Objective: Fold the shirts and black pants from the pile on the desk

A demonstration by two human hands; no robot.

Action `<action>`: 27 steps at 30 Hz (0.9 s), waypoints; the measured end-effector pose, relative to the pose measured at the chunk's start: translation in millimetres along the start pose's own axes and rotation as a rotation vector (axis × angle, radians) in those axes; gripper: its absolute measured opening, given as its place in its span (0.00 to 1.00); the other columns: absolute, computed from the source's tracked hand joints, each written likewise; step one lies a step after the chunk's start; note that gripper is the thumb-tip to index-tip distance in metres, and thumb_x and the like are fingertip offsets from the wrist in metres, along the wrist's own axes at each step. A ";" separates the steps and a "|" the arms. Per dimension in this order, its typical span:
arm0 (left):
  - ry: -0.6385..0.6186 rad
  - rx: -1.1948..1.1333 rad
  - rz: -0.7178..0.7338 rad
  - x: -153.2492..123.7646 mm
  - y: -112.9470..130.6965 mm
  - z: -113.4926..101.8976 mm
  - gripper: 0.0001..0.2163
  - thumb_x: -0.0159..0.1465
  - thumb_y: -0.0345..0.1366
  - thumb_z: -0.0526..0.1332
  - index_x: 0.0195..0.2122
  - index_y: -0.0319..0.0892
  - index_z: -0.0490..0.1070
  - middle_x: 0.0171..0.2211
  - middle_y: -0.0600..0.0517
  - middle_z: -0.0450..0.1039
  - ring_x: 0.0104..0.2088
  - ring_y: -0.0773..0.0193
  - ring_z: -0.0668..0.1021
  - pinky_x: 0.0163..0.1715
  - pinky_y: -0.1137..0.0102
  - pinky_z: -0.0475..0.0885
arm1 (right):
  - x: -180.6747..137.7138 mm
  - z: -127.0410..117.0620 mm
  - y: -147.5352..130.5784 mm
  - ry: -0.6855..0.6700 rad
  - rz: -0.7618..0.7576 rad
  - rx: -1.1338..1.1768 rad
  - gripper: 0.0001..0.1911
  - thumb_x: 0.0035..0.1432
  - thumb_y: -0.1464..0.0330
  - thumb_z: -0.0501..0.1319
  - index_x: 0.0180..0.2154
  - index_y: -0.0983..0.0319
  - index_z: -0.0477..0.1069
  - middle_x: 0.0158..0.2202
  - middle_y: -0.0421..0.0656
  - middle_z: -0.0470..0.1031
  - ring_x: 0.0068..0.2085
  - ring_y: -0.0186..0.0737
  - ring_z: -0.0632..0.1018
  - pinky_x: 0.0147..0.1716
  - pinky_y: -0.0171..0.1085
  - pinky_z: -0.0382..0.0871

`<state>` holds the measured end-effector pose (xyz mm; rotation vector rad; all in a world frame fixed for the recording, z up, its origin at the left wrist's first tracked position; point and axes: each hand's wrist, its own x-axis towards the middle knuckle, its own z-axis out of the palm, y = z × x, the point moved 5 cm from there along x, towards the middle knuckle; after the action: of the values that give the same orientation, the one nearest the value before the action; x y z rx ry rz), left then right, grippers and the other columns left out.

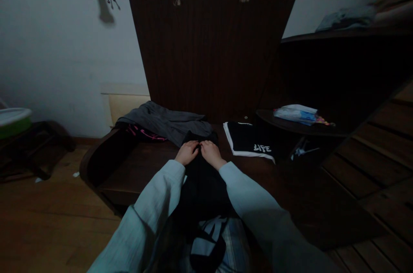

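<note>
A black garment (204, 189) stretches from the dark wooden bench toward my body; its exact kind is hard to tell in the dim light. My left hand (187, 152) and my right hand (211, 153) lie side by side on its far end, thumbs almost meeting, fingers curled onto the cloth. Just beyond and to the left, a crumpled grey garment (164, 121) drapes over the bench's curved arm, with pink-marked dark fabric (146, 134) under it. To the right of my hands, a folded black cloth with white edging and lettering (247, 137) rests flat.
The dark wooden bench (129, 165) backs onto a tall dark panel (206, 57). At right, a rounded shelf holds a blue-and-white plastic packet (296, 113); folded cloth (345, 19) sits higher up. A green tub (14, 122) stands on a stool at far left.
</note>
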<state>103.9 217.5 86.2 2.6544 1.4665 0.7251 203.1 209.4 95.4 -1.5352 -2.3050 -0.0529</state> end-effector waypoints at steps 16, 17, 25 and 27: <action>-0.002 0.012 0.024 -14.8 8.1 -6.0 0.18 0.60 0.29 0.48 0.51 0.38 0.62 0.53 0.44 0.63 0.54 0.60 0.65 0.53 0.63 0.60 | -20.9 17.3 -4.8 -0.204 -0.088 0.030 0.30 0.58 0.58 0.46 0.57 0.68 0.51 0.60 0.56 0.48 0.61 0.48 0.50 0.55 0.48 0.44; -0.018 0.029 0.013 -20.9 9.8 -7.0 0.18 0.60 0.30 0.47 0.52 0.38 0.60 0.54 0.44 0.62 0.55 0.60 0.63 0.53 0.61 0.59 | -20.5 17.2 -4.3 -0.209 -0.091 0.028 0.30 0.58 0.58 0.46 0.57 0.68 0.50 0.60 0.56 0.48 0.61 0.48 0.50 0.56 0.48 0.44; -0.169 -0.001 0.057 -93.1 44.7 -19.0 0.20 0.63 0.39 0.47 0.56 0.42 0.55 0.58 0.46 0.54 0.59 0.60 0.56 0.55 0.59 0.56 | -18.5 18.1 -3.7 -0.193 -0.094 0.019 0.29 0.59 0.58 0.46 0.57 0.67 0.51 0.60 0.56 0.49 0.61 0.47 0.50 0.56 0.47 0.44; -0.182 -0.034 0.099 -104.1 58.4 -19.8 0.19 0.63 0.40 0.46 0.56 0.44 0.55 0.58 0.47 0.55 0.59 0.62 0.56 0.55 0.60 0.56 | -16.9 18.4 -2.7 -0.190 -0.101 0.026 0.30 0.58 0.57 0.46 0.57 0.68 0.51 0.60 0.56 0.49 0.61 0.47 0.50 0.56 0.46 0.44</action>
<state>95.5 97.2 77.8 2.7008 1.2748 0.4933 201.3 197.7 73.3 -1.4674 -2.5189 0.1003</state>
